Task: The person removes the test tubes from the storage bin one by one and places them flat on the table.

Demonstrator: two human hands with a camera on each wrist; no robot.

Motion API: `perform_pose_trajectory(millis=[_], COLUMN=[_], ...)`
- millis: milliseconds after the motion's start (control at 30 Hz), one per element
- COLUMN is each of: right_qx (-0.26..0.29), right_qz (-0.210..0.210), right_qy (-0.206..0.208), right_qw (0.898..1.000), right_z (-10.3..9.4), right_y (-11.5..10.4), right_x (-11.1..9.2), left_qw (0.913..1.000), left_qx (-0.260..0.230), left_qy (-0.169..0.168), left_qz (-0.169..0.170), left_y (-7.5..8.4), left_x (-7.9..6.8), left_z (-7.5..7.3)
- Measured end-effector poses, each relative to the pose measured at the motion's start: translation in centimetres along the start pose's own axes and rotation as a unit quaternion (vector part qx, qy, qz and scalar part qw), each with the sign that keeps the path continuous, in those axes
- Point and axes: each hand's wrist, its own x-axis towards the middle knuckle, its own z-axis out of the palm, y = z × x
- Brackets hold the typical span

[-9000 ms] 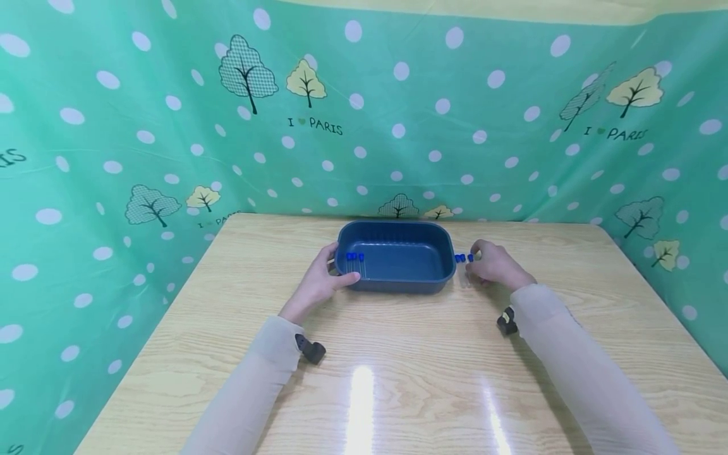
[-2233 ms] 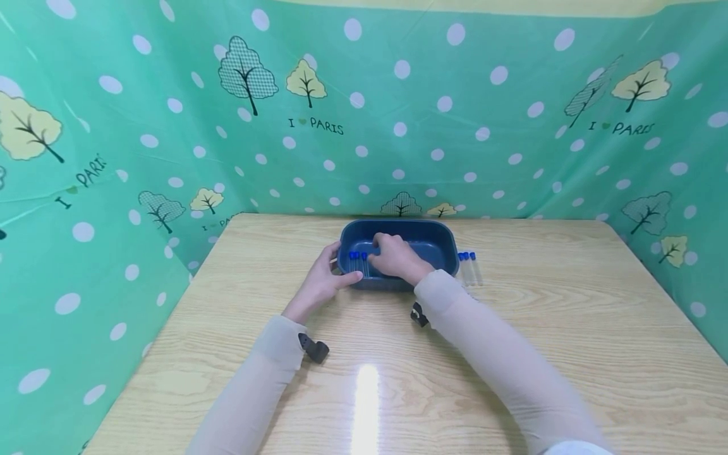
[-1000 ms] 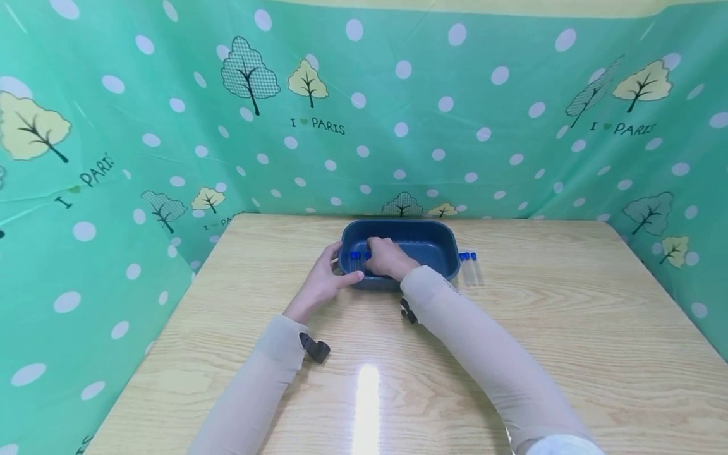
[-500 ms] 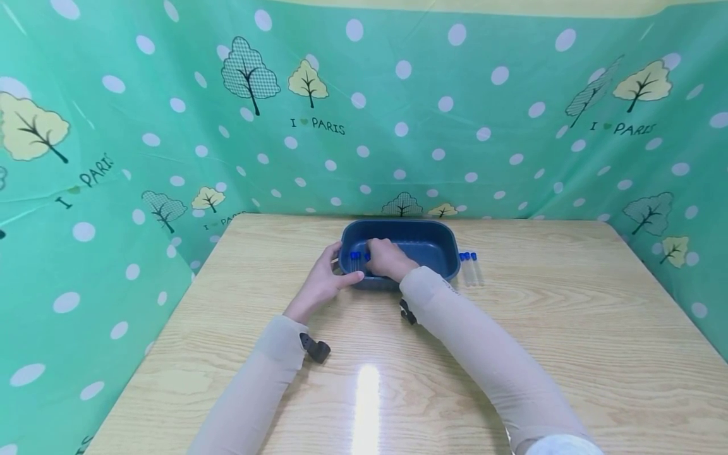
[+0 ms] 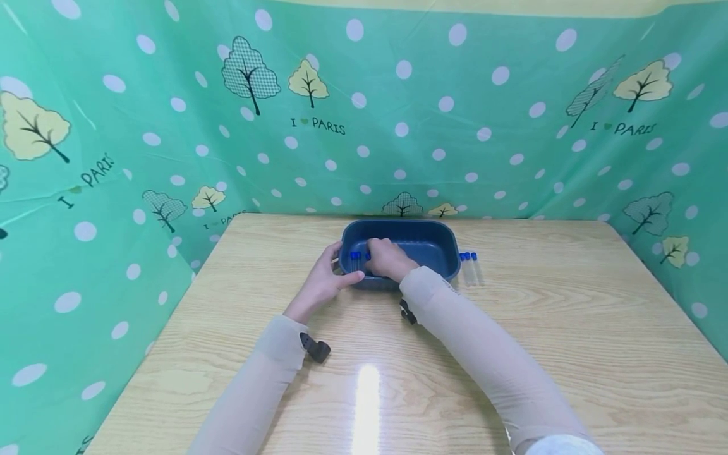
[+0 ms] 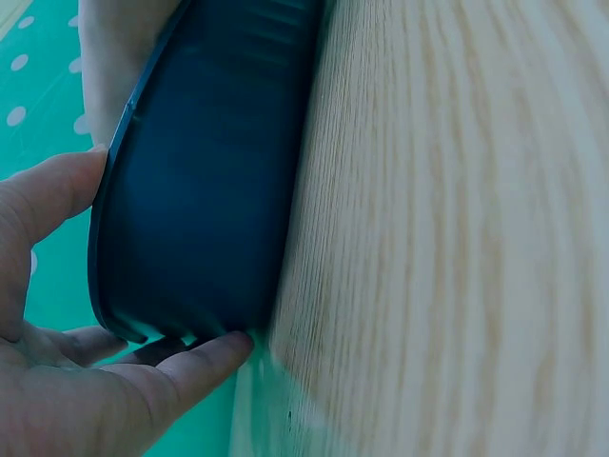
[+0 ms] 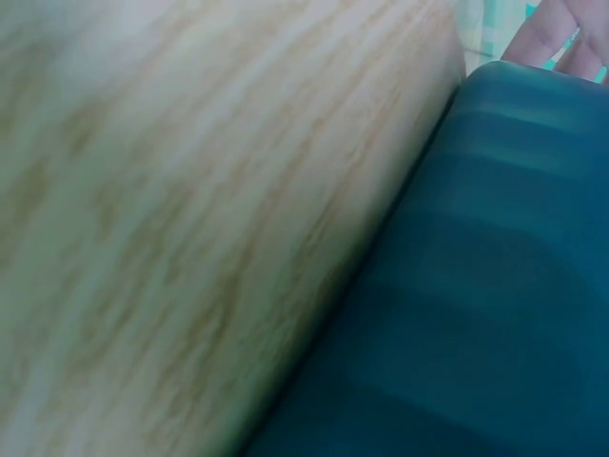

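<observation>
A dark blue plastic bin (image 5: 432,259) stands at the far middle of the table. My left hand (image 5: 322,281) holds its left front corner. In the left wrist view the thumb (image 6: 67,190) touches the rim and the other fingers (image 6: 205,371) lie against the end wall. Reaching inside, my right hand (image 5: 389,258) has its fingers bent down at a blue-capped test tube (image 5: 368,256), seemingly pinching it; the hand hides most of it. Two more capped test tubes (image 5: 355,259) lie left of it, inside the bin. The right wrist view shows the bin's outer wall (image 7: 476,286), not the right fingers.
Three blue-capped clear test tubes (image 5: 472,270) lie side by side on the wooden table (image 5: 546,316), just right of the bin. A green dotted curtain (image 5: 364,126) hangs behind the table's far edge.
My right hand has gone from the tubes right of the bin into the bin, then left to the capped tube there. Over the last second it stays put; my left hand keeps its place.
</observation>
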Motion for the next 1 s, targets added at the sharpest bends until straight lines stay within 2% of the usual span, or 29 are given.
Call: perform_pose_trajectory(millis=[200,567,1000], right_qx=[0.006,0.010,0.040], right_qz=[0.001,-0.026,-0.012], right_qy=[0.005,0.035,0.039], right_qw=[1.000,0.999,0.998], right_z=[-0.2,-1.0,-1.7], right_y=[-0.1,0.0,0.2], right_x=[-0.1,-0.2,-0.6], left_qw=[1.0000,0.9999,0.9998], left_qx=[0.005,0.008,0.004], left_qy=[0.000,0.003,0.003], left_qz=[0.000,-0.008,-0.019], left_y=[0.0,0.1,0.2], left_x=[0.0,0.0,0.0], left_z=[0.1,0.1,0.1])
